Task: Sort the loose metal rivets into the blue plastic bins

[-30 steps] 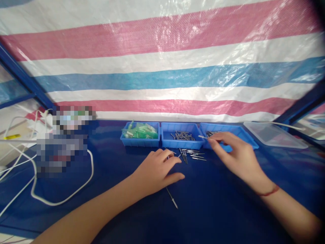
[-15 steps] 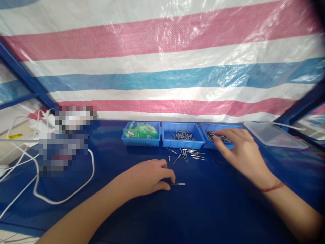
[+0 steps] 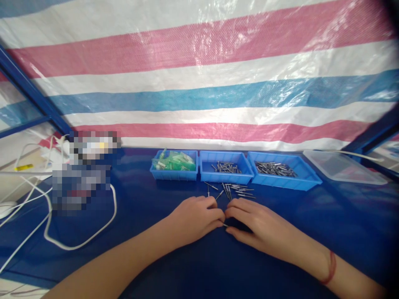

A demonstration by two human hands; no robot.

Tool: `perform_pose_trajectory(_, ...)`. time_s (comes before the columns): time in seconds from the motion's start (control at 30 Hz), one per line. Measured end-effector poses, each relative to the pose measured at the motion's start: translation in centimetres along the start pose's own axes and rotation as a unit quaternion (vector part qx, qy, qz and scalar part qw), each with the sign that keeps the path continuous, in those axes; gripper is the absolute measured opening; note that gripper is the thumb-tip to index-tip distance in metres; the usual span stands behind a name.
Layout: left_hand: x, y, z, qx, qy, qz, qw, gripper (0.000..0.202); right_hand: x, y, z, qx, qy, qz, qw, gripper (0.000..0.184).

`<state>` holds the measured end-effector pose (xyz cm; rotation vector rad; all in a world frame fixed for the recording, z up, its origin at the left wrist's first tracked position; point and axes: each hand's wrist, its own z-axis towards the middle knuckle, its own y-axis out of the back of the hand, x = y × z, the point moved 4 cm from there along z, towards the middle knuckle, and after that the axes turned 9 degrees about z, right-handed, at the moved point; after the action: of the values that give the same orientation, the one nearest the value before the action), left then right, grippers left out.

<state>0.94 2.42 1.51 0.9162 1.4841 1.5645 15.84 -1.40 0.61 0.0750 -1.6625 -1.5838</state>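
My left hand (image 3: 199,219) is closed, thumb and fingers pinching a thin blind rivet (image 3: 225,225). Only a short bit of the rivet pokes out to the right of the fingertips. Facing it from the right is my right hand (image 3: 257,222), its thumb and forefinger spaced apart around the rivet's exposed end; whether they touch it I cannot tell. Just beyond both hands, several loose blind rivets (image 3: 227,191) lie scattered on the blue tabletop (image 3: 199,265).
Behind the loose rivets stand three blue bins: a left bin (image 3: 174,176) with green-and-white packets, a middle bin (image 3: 229,178) and a right bin (image 3: 286,182) with rivets. A clear plastic lid (image 3: 343,166) lies far right. White cables (image 3: 114,207) and blurred items are left.
My right hand has left the right bin and come in toward the left hand. The left hand has shifted slightly right, and less of its rivet shows.
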Motion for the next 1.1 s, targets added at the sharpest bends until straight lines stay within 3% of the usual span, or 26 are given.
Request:
perform_pose_trajectory(0.2,-0.2,-0.8,0.6,-0.026,0.031,0.031,0.999,0.018,-0.2,-0.5,0.2,-0.030,-0.009,-0.002,1.000,0.013)
perform_pose_trajectory(0.33,0.4,-0.6,0.7,-0.083,0.094,-0.151,0.980,0.017,-0.7,0.1,0.2,-0.091,-0.040,0.102,0.990,0.013)
perform_pose_trajectory(0.4,0.8,-0.7,0.7,-0.122,0.144,-0.294,0.937,0.014,-1.0,0.3,0.3,-0.127,-0.068,0.162,0.976,0.013)
perform_pose_trajectory(0.57,1.0,-1.8,0.8,-0.184,0.227,-0.557,0.777,0.020,-1.0,0.2,0.3,-0.174,-0.116,0.249,0.946,0.017)
perform_pose_trajectory(0.67,0.9,-1.9,0.9,-0.194,0.241,-0.606,0.733,0.017,-0.8,-0.1,0.4,-0.165,-0.124,0.272,0.940,0.020)
perform_pose_trajectory(0.77,0.8,-1.6,1.0,-0.193,0.239,-0.612,0.728,0.015,-0.7,-0.2,0.5,-0.153,-0.118,0.286,0.938,0.020)
perform_pose_trajectory(0.9,0.9,-1.6,0.9,-0.188,0.233,-0.597,0.745,0.015,-0.5,-0.1,0.6,-0.151,-0.088,0.295,0.939,0.021)
perform_pose_trajectory(1.1,1.1,-1.6,0.8,-0.192,0.229,-0.568,0.767,0.015,-0.9,0.2,0.6,-0.201,-0.077,0.279,0.936,0.018)
